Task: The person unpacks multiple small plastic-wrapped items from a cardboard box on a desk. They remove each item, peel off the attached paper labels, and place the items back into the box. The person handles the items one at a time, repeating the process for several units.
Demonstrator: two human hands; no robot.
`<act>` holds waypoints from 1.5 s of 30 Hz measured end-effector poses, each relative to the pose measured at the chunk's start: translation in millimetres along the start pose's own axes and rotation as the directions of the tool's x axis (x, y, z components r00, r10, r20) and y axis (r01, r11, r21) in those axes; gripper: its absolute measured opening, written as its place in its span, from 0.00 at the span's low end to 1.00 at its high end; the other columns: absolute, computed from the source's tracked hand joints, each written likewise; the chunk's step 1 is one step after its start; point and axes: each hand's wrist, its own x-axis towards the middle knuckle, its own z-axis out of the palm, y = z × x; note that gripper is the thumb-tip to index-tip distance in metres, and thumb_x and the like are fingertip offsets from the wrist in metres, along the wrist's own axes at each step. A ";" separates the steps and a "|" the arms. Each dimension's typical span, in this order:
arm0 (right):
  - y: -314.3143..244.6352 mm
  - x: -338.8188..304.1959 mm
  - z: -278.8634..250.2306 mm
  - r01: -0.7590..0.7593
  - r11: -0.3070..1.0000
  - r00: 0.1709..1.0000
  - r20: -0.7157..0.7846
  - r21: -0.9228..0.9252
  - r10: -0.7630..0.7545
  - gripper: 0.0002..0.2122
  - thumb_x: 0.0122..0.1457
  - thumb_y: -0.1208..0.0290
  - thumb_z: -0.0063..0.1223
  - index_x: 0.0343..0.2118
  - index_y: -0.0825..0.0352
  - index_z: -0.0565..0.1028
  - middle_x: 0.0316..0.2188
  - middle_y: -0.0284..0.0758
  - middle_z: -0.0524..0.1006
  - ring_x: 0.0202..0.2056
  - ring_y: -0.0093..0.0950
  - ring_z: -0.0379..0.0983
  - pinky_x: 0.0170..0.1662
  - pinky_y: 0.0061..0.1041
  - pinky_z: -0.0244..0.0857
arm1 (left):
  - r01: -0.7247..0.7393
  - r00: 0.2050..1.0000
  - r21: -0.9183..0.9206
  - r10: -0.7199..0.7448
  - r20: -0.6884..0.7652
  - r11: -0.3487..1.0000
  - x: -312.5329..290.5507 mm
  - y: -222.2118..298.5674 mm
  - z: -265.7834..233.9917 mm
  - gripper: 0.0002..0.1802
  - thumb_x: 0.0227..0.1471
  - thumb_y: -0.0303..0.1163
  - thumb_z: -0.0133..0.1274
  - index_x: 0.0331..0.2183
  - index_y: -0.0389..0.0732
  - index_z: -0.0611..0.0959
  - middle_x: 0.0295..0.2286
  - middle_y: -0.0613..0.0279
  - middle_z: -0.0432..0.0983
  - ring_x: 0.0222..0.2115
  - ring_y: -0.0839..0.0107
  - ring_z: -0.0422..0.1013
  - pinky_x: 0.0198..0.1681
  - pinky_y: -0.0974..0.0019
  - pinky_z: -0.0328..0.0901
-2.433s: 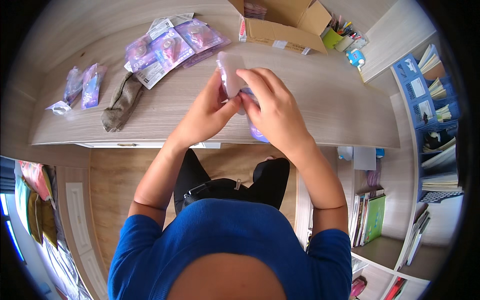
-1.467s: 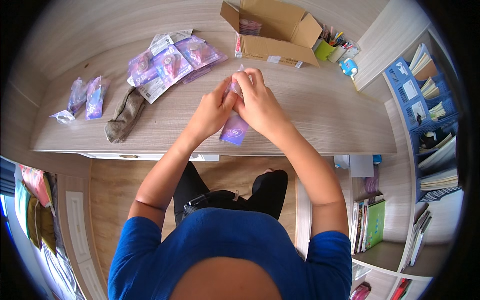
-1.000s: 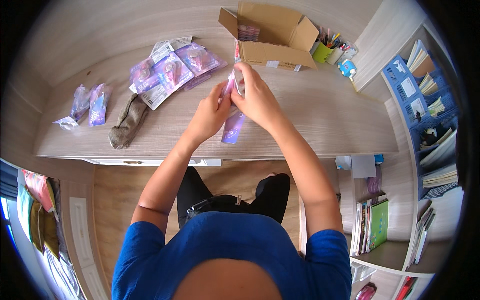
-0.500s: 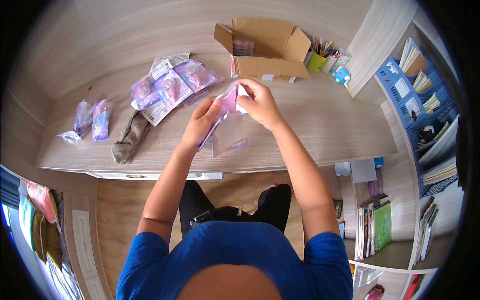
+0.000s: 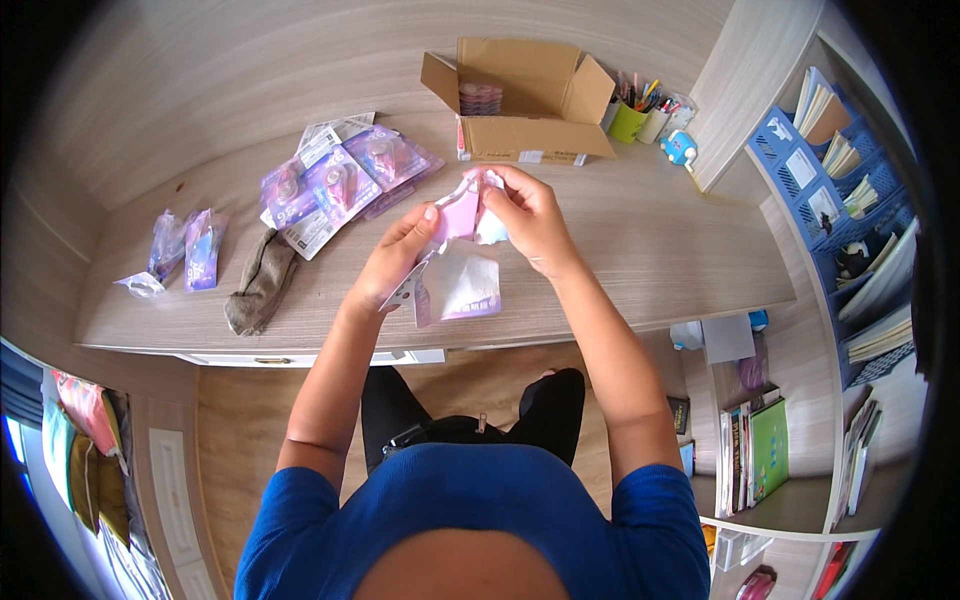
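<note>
Packaging (image 5: 458, 282) is in both hands, pink and purple, torn-looking, with a whitish flap hanging down. It's in front of the cardboard box (image 5: 537, 138), on the person's side of it. Left hand (image 5: 395, 252) has its fingers pinching the left edge, thumb on the pink part. Right hand (image 5: 532, 215) is pinching a crumpled pink-and-white bit at the upper right; some fingertips are hidden, so can't tell exactly how they sit. Also can't tell if the flap touches the surface (image 5: 665, 240).

Box is open, flaps out, stack of pinkish packs (image 5: 480, 99) inside at its left end. Just left of the box there's a pile of purple blister packs (image 5: 335, 187). Farther left, and closer to the person than the box, lies a grey-brown pouch (image 5: 262, 283), then two small purplish packs (image 5: 203, 250) beyond that. Green pen cup (image 5: 628, 122) stands just right of the box, with a little blue-and-white thing (image 5: 679, 149) past it.
</note>
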 end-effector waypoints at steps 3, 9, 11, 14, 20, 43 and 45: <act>4.6 -3.9 2.9 -0.036 0.978 0.999 -0.025 0.207 0.042 0.12 0.57 0.76 0.47 0.44 0.72 0.70 0.37 0.31 0.73 0.38 0.15 0.68 0.42 0.17 0.63 | 0.033 0.998 -0.023 -0.034 -0.045 0.999 -2.3 0.4 7.1 0.18 0.59 0.42 0.41 0.43 0.39 0.74 0.32 0.69 0.73 0.31 0.84 0.67 0.34 0.78 0.62; 1.4 5.5 3.3 0.375 0.623 0.837 -0.038 -0.687 -0.546 0.12 0.46 0.81 0.55 0.36 0.67 0.72 0.29 0.35 0.72 0.34 0.32 0.68 0.40 0.28 0.63 | -0.011 0.991 0.066 0.019 -0.131 0.998 -0.1 -6.1 3.3 0.19 0.59 0.42 0.41 0.38 0.37 0.77 0.32 0.70 0.73 0.30 0.85 0.65 0.33 0.78 0.61; -0.6 4.9 2.4 0.455 0.484 0.804 0.111 -0.748 -0.584 0.13 0.45 0.81 0.55 0.36 0.67 0.73 0.29 0.35 0.71 0.33 0.33 0.68 0.39 0.29 0.62 | -0.022 0.988 0.114 0.039 -0.150 0.993 -0.3 -7.3 -0.3 0.20 0.60 0.42 0.40 0.35 0.36 0.78 0.30 0.70 0.72 0.29 0.85 0.64 0.32 0.78 0.60; -6.2 0.8 4.8 0.419 0.656 0.881 0.107 -0.628 -0.460 0.11 0.46 0.80 0.55 0.35 0.66 0.76 0.35 0.34 0.71 0.37 0.30 0.68 0.41 0.27 0.62 | -0.013 0.979 0.232 0.060 -0.197 0.973 1.3 -2.9 -1.8 0.21 0.60 0.44 0.39 0.33 0.35 0.78 0.27 0.71 0.71 0.26 0.84 0.62 0.30 0.77 0.59; -16.6 7.1 -12.7 0.141 0.901 0.983 0.169 -0.410 -0.078 0.13 0.48 0.71 0.61 0.38 0.67 0.75 0.37 0.32 0.71 0.39 0.21 0.69 0.41 0.20 0.64 | -0.011 0.991 0.368 0.060 -0.121 0.930 0.9 -1.4 -7.7 0.24 0.61 0.46 0.36 0.33 0.34 0.78 0.26 0.69 0.72 0.26 0.83 0.63 0.32 0.76 0.60; -45.6 -20.8 -7.5 0.399 0.900 0.910 0.201 -0.174 -0.364 0.13 0.46 0.88 0.55 0.36 0.71 0.72 0.39 0.36 0.70 0.45 0.30 0.70 0.45 0.27 0.68 | -0.110 0.993 0.061 0.107 0.047 0.992 -4.2 37.1 10.5 0.29 0.45 0.25 0.59 0.49 0.34 0.66 0.42 0.59 0.69 0.45 0.73 0.66 0.47 0.67 0.64; -65.6 -31.8 7.0 0.177 0.977 0.983 -0.028 -0.121 -0.182 0.13 0.46 0.89 0.55 0.35 0.72 0.73 0.39 0.36 0.71 0.44 0.29 0.70 0.44 0.27 0.68 | -0.221 0.975 0.126 0.223 0.001 0.967 -7.6 37.8 13.5 0.30 0.42 0.18 0.59 0.48 0.35 0.67 0.43 0.59 0.69 0.44 0.73 0.67 0.47 0.69 0.64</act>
